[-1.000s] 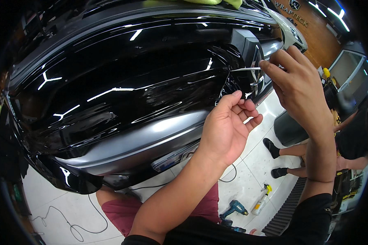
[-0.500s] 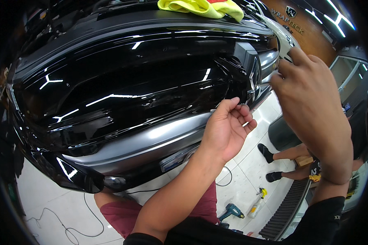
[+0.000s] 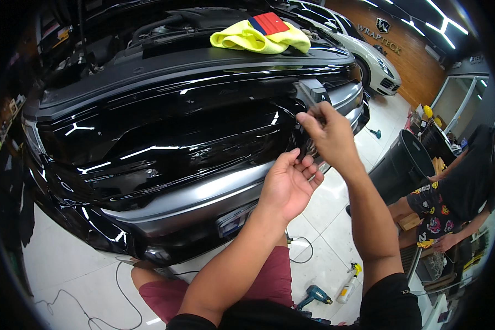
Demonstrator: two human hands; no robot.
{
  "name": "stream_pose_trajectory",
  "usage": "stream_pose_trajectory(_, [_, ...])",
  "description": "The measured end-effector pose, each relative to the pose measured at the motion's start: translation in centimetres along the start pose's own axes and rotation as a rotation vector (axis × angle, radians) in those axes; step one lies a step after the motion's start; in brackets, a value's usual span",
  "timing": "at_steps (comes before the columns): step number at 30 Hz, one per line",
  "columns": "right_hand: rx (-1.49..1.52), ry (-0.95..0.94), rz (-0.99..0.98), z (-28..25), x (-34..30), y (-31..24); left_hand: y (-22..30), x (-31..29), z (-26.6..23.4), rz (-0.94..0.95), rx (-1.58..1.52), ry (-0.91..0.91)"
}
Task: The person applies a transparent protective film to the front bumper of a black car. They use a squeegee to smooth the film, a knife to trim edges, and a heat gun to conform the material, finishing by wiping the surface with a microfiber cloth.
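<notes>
Glossy black film-like covering (image 3: 176, 126) stretches across the front of a car, above its satin grey bumper trim (image 3: 203, 190). My left hand (image 3: 286, 190) is palm up by the right part of this front, its thumb and fingertips drawn together at the dark surface; what they pinch is too small to make out. Just above it, my right hand (image 3: 335, 137) is closed around a slim silvery tool (image 3: 309, 98), its exact kind unclear. The tool points up and left, beside a grey block-shaped piece (image 3: 314, 87) on the car front. My fingers partly hide the area below that piece.
A yellow cloth (image 3: 258, 39) with a red and blue squeegee card (image 3: 268, 23) lies on the car's top edge. On the floor are a heat gun (image 3: 315, 296), a spray bottle (image 3: 348, 285) and cables. A black bin (image 3: 404, 165) and another person (image 3: 451, 203) are at right.
My right hand has moved left and inward, bringing the silvery tool up beside the grey piece. My left hand stays pinched near the same spot. The view has shifted, showing more of the engine bay.
</notes>
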State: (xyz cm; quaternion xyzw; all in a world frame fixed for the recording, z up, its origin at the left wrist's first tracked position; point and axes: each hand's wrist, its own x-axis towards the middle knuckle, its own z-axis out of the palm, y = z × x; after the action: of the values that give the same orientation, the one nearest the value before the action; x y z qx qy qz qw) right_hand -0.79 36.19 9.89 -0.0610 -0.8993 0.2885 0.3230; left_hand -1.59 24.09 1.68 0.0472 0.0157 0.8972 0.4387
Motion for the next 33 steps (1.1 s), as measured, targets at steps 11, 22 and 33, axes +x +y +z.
stream_pose_trajectory(11, [0.131,0.130,-0.053,1.0,0.6,1.5,0.9,-4.8,-1.5,-0.068,-0.085,-0.139])
stream_pose_trajectory(22, [0.404,0.090,0.070,0.6,-3.6,0.5,1.8,-6.1,-1.6,-0.089,-0.091,-0.296])
stream_pose_trajectory(33, [0.715,0.107,0.217,2.4,-8.7,1.6,5.8,-24.2,-3.0,0.020,0.289,-0.092])
